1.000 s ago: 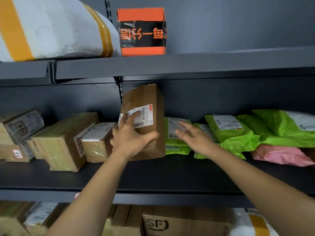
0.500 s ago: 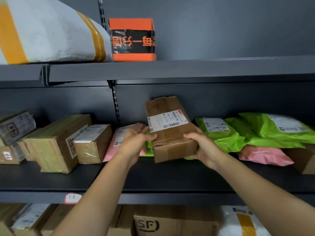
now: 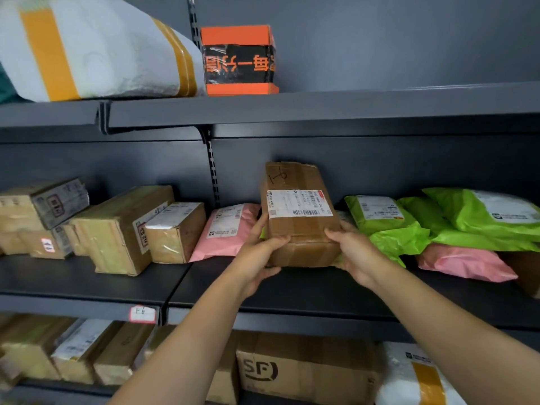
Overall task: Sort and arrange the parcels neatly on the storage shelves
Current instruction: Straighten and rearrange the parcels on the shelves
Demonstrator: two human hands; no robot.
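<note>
Fingers (image 3: 277,239) of left hand (image 3: 257,258) and right hand (image 3: 353,252) grip cardboard parcel (image 3: 304,229): best set flat on shelf (image 3: 292,289), label (image 3: 298,203) forward

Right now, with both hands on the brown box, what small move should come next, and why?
Probably ease the brown box straight back onto the middle shelf: left hand and right hand grip its lower sides, label facing out, between pink mailer and green mailers.

Parcel storeroom: labelled parcels (image 3: 301,213), metal shelves (image 3: 321,106).
</note>
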